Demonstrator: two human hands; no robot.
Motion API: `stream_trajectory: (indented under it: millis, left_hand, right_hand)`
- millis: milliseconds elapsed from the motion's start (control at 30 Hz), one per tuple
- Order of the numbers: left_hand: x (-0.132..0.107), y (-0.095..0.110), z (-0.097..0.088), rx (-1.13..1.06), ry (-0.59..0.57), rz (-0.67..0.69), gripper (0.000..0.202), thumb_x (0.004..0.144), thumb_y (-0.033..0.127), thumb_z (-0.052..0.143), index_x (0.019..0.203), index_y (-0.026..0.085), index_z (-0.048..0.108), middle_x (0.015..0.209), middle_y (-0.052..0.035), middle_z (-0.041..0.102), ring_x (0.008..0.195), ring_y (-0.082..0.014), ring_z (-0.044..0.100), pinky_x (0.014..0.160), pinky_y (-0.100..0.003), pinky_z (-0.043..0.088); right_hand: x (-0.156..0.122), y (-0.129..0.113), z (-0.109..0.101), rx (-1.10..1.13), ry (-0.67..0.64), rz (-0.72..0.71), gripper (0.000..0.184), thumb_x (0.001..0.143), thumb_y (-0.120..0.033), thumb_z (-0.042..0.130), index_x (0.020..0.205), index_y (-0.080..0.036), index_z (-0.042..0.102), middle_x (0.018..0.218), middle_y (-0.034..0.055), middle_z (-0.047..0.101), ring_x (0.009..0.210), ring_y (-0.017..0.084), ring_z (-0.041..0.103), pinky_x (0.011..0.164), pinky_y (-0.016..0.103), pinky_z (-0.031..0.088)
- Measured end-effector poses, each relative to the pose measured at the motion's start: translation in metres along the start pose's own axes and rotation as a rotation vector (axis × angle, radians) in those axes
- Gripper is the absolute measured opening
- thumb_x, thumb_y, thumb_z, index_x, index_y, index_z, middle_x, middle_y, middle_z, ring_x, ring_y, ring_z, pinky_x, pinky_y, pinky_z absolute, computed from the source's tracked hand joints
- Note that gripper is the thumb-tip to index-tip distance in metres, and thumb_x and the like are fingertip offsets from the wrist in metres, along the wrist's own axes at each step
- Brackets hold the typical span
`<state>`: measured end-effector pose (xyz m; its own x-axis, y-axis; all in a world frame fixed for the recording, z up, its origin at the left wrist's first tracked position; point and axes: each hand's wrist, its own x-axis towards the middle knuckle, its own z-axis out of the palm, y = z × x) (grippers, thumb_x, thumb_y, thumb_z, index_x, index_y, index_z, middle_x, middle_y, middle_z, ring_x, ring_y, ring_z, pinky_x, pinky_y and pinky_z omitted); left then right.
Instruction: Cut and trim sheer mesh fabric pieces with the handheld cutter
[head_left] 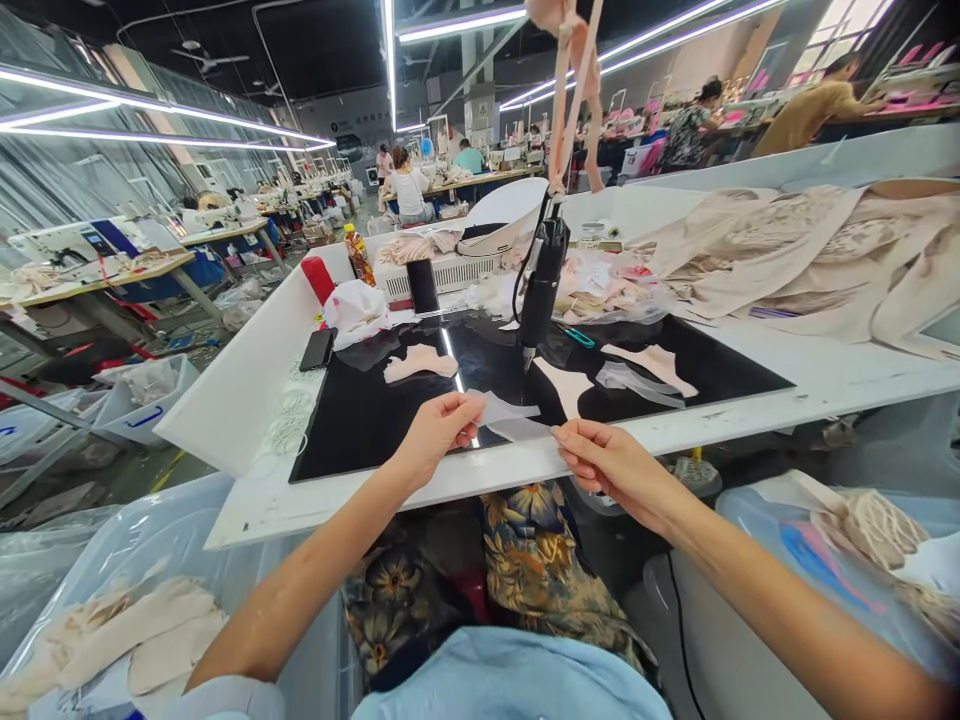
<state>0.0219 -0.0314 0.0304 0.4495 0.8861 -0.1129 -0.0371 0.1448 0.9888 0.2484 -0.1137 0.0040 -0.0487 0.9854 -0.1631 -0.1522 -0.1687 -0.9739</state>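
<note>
Both my hands hold a thin translucent white piece of fabric (514,412) just above the front of a black glossy board (360,420). My left hand (442,425) pinches its left end between thumb and fingers. At its lower right corner, my right hand (600,455) is closed in a pinch. Behind the fabric hangs a black handheld tool (544,275), tip down. A beige cut piece (562,385) lies right of the tool tip, another beige piece (420,364) to the left. Further right, a beige piece (660,362) lies partly beside a second translucent piece (637,383).
Turquoise snips (580,337) and a black phone (316,349) lie on the table. A bottle (358,255) stands at the back left. Beige fabric (787,250) is heaped at the right. Plastic bins (225,500) flank my legs. Several people work at machines beyond.
</note>
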Motion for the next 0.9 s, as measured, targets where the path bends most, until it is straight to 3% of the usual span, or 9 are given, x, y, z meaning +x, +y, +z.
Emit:
stream_trajectory:
  millis: [533,733,900]
  left_hand:
    - [0.024,-0.012,-0.036,-0.188,-0.015,-0.196,0.046,0.076,0.054,0.080,0.073,0.014,0.059,0.067,0.0038,0.052,0.058,-0.0040,0.046,0.056,-0.018,0.038]
    - [0.036,-0.014,-0.043,-0.203,0.002,-0.231,0.044,0.076,0.053,0.081,0.073,0.014,0.059,0.068,0.0036,0.052,0.057,-0.0034,0.046,0.051,-0.015,0.036]
    - [0.040,-0.010,-0.047,-0.155,0.022,-0.223,0.043,0.074,0.051,0.083,0.072,0.014,0.060,0.066,0.0033,0.053,0.056,-0.0038,0.047,0.048,-0.014,0.037]
  right_hand:
    - [0.033,-0.001,0.012,0.219,-0.129,0.318,0.057,0.068,-0.055,0.083,0.064,-0.020,0.039,0.055,-0.0097,0.034,0.047,0.001,0.017,0.043,0.019,0.013]
    - [0.042,0.003,0.016,0.206,-0.157,0.356,0.052,0.072,-0.055,0.081,0.064,-0.018,0.045,0.054,-0.0083,0.038,0.045,0.001,0.022,0.045,0.020,0.014]
    - [0.047,0.002,0.011,0.079,-0.083,0.313,0.045,0.069,-0.055,0.083,0.070,-0.019,0.056,0.056,-0.0065,0.043,0.046,0.002,0.032,0.045,0.022,0.017]
